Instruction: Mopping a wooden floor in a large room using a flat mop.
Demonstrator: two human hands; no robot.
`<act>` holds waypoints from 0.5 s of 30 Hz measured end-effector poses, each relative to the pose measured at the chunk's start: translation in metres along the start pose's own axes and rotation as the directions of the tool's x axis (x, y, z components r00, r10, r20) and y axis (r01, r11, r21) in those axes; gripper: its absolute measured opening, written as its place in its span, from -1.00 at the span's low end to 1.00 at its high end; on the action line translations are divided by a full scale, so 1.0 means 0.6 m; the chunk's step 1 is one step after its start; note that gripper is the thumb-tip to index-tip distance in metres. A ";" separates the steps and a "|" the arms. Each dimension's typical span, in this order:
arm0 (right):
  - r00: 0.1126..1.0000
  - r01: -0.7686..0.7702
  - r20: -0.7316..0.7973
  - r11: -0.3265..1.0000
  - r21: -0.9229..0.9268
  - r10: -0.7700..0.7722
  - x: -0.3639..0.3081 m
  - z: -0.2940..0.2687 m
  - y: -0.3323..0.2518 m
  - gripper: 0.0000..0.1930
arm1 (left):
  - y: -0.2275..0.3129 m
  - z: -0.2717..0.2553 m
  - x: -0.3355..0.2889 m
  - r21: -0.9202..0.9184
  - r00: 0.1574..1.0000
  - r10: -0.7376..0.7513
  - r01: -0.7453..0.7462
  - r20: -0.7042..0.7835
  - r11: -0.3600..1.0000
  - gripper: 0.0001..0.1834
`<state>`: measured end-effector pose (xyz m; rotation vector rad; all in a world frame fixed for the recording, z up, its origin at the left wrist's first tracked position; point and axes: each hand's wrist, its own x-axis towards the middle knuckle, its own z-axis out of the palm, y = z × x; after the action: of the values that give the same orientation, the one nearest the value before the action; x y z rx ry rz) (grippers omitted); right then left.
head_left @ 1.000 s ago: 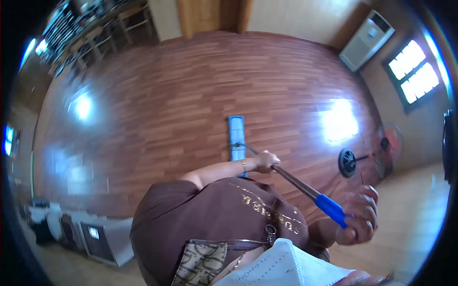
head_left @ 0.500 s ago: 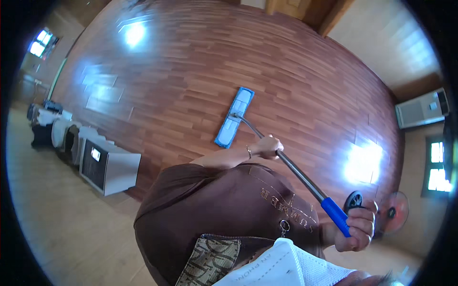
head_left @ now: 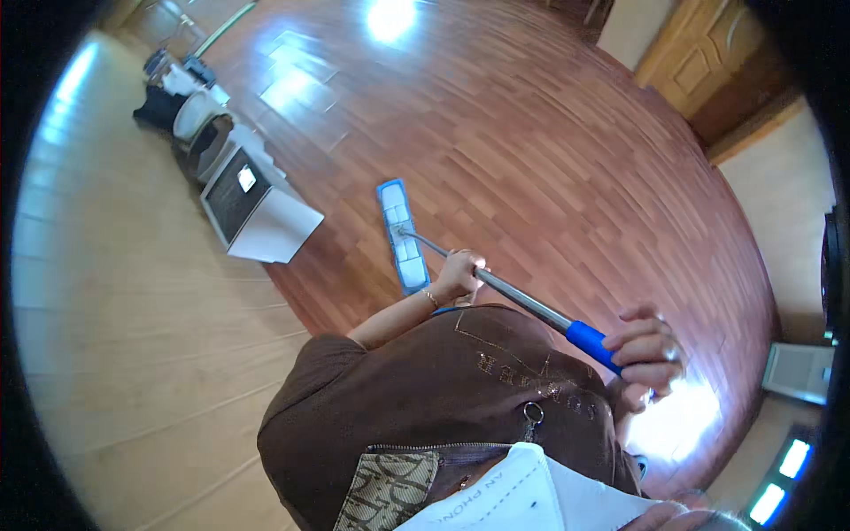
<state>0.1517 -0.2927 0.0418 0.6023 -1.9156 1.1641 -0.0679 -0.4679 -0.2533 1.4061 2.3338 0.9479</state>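
A flat mop (head_left: 404, 257) with a long blue-edged head rests on the wood-look floor in front of me. Its metal pole slants back toward me and ends in a blue grip (head_left: 591, 343). My left hand (head_left: 460, 273) is wrapped round the pole partway down. At the top end, my right hand (head_left: 649, 351) curls loosely about the blue grip, with its fingers slightly parted. The tip of the grip is hidden behind those fingers.
To the left, a white box-shaped appliance (head_left: 279, 226) with a dark front stands by the wall, with several items lined up behind it. A wooden door (head_left: 699, 66) is at the far right. Another white unit (head_left: 797, 372) sits along the right wall.
My view has turned to the right, so the door shows more fully and the appliance row sits nearer. My right hand's fingers have loosened on the grip. The mop head is angled differently.
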 end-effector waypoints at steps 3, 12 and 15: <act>0.999 -0.032 0.014 0.972 0.233 0.030 0.008 0.021 0.063 -0.78 | -0.037 -0.023 -0.043 -0.047 0.987 -0.113 0.108 -0.117 0.993 -0.71; 0.922 -0.388 0.269 0.701 0.599 0.280 -0.001 0.106 0.124 -0.95 | -0.159 -0.035 -0.201 0.182 0.924 -0.301 0.346 -0.237 0.920 -0.68; 0.880 -0.474 0.308 0.717 0.511 0.361 -0.006 0.116 0.121 -0.87 | -0.175 -0.048 -0.220 0.185 0.919 -0.349 0.380 -0.183 0.906 -0.66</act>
<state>0.0742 -0.3206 -0.0162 0.6155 -1.9004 2.1001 -0.0898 -0.6267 -0.3139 0.9320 2.7500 0.7236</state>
